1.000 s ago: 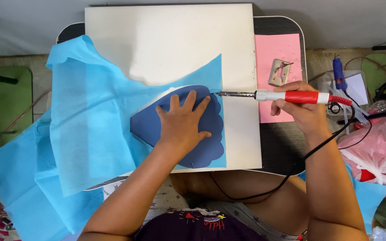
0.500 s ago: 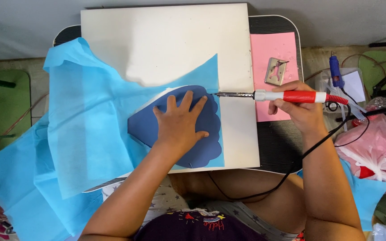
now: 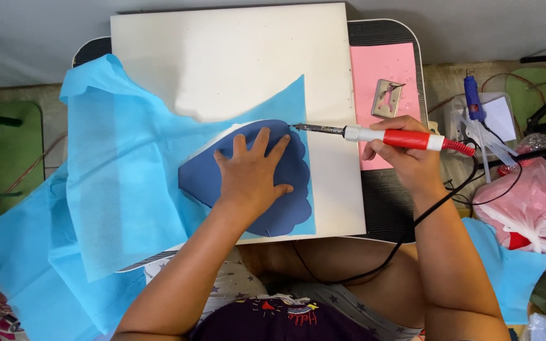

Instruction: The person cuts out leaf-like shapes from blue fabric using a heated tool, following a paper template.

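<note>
Head camera looks straight down on a small counter (image 3: 383,208) that carries a white board (image 3: 235,63). On the board lies a light blue fabric sheet (image 3: 121,183), and on the sheet a dark blue template (image 3: 292,177) with a scalloped edge. The left hand (image 3: 251,177) lies flat on this template with the fingers spread and released, gripping nothing; it seems to press the shape down so that it does not slide on the thin fabric.

The right hand (image 3: 406,155) has its fingers clenched around the red and white handle of a soldering iron (image 3: 380,134), held almost level. The metal tip meets the upper right edge of the template (whether it really touches the fabric, I cannot tell). The long, low grip probably keeps the fingers far from the hot end.

Beside the board rests a pink sheet (image 3: 383,69) with a small metal stand (image 3: 387,98) on it; a blue glue gun (image 3: 472,98) stands further right.

The black cord disappears under the right forearm, and the palm hides the middle of the template. The fabric is cut off at the lower left.
</note>
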